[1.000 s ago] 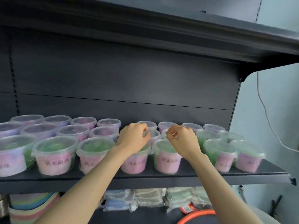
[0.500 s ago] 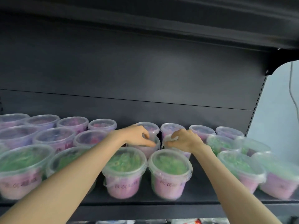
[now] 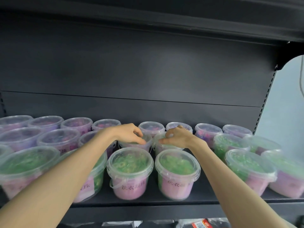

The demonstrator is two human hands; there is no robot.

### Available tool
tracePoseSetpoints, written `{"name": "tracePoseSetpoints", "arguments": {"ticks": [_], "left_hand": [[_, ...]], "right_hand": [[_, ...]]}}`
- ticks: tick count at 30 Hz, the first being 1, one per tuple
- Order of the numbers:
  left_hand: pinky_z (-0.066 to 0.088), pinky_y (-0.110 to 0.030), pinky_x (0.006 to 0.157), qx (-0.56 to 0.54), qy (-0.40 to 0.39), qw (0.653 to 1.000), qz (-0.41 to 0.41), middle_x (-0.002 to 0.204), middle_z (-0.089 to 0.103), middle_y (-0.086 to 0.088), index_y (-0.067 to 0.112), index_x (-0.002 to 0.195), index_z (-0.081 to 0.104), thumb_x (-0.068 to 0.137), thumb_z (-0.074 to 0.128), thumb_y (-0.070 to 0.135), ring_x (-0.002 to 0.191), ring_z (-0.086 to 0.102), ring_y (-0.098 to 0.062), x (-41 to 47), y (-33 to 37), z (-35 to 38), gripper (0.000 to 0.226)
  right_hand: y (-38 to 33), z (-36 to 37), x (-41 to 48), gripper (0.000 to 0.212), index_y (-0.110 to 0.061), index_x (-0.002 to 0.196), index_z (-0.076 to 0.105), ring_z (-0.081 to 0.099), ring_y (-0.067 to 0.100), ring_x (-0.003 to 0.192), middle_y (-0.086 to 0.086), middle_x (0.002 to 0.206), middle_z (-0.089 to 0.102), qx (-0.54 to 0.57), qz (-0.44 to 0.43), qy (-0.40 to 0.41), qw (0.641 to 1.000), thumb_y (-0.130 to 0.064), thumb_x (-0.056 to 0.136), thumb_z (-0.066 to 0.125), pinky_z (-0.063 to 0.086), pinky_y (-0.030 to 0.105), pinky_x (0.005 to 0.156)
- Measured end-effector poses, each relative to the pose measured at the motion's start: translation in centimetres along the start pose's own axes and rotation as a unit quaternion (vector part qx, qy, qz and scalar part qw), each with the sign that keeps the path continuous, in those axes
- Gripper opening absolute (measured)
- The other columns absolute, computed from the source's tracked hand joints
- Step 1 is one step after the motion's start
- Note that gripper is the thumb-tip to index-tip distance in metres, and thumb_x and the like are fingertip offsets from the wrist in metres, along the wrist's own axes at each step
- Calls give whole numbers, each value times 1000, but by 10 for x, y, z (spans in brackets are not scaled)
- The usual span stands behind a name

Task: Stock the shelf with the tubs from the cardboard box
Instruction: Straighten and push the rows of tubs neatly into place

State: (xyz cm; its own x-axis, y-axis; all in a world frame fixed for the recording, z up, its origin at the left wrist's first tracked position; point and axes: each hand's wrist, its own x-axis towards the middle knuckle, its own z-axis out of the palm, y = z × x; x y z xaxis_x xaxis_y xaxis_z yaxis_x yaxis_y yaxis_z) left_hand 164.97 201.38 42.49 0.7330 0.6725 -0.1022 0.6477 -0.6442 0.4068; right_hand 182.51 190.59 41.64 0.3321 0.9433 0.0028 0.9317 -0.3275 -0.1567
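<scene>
Head view: two green-filled front tubs stand at the shelf edge. Behind them, the left hand and right hand reach deeper than a second ago, fingers curled on the rims of the left middle tub and right middle tub. The back row is full. They are probably seating the second row. The cardboard box is out of sight.

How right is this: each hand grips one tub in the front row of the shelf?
Only the row is wrong. In the head view the left hand grips the left tub and the right hand the right tub, both in the second row, behind the front one.
</scene>
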Motion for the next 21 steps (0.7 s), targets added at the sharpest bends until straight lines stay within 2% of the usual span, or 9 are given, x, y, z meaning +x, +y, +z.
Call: {"name": "tracePoseSetpoints", "arguments": {"ticks": [2,5,8,10,11,15,16,18,21], "left_hand": [[35,-22,98,-7,-3,1000,4,129,51,7,21,129,54,85,63,42,114,48,-10,-2,-1,1,49],[32,-20,97,-12,-1,1000,8,137,48,6,21,131,52,87,61,41,124,44,-11,-5,-3,2,49],[29,-19,96,-19,4,1000,13,141,45,7,22,131,51,87,60,42,128,41,-11,-7,-6,3,49],[29,-20,97,-22,4,1000,14,142,44,7,21,132,51,88,60,42,129,40,-12,-8,-7,4,49],[29,-20,97,-19,6,1000,14,141,44,7,22,131,51,88,59,43,129,41,-12,-9,-8,4,49],[32,-22,98,-8,16,1000,18,139,47,8,24,129,53,87,59,46,125,44,-12,-8,-10,5,48],[33,-22,98,-7,17,1000,19,138,47,8,24,128,53,86,59,47,123,45,-12,-8,-10,5,48],[35,-23,96,-2,22,1000,18,136,49,8,25,127,54,86,59,48,120,48,-12,-7,-12,5,48],[37,-26,98,1,26,1000,16,134,51,9,26,126,55,85,59,49,117,49,-12,-7,-13,6,46]], "right_hand": [[2,1,-1,46,-24,57,37,41,27,111,10,102,53,15,-1,13,1000,-60,84,49,37,46,100],[2,1,-5,46,-24,56,31,46,27,102,4,94,50,17,-15,8,1000,-50,89,49,38,44,99],[2,2,-6,37,-25,60,44,43,22,92,-2,88,47,51,-21,-1,998,-43,91,53,38,35,94],[3,4,-5,25,-22,78,61,45,20,94,-3,95,51,61,-32,0,998,-42,91,55,37,31,90],[2,4,-6,23,-22,85,63,45,20,95,-3,100,52,60,-35,1,998,-43,91,54,37,30,89],[-2,5,-1,33,-28,67,47,47,30,109,3,109,52,-15,-9,0,1000,-49,93,43,34,41,101],[-2,6,1,34,-27,71,51,45,33,117,5,116,53,-35,-2,0,999,-51,92,39,32,46,104],[-3,6,2,40,-26,97,61,36,37,127,8,131,49,-62,6,-10,998,-55,91,35,25,52,109],[-4,3,-3,43,-31,121,56,20,35,139,9,147,35,-68,0,-32,997,-55,93,33,11,52,114]]}}
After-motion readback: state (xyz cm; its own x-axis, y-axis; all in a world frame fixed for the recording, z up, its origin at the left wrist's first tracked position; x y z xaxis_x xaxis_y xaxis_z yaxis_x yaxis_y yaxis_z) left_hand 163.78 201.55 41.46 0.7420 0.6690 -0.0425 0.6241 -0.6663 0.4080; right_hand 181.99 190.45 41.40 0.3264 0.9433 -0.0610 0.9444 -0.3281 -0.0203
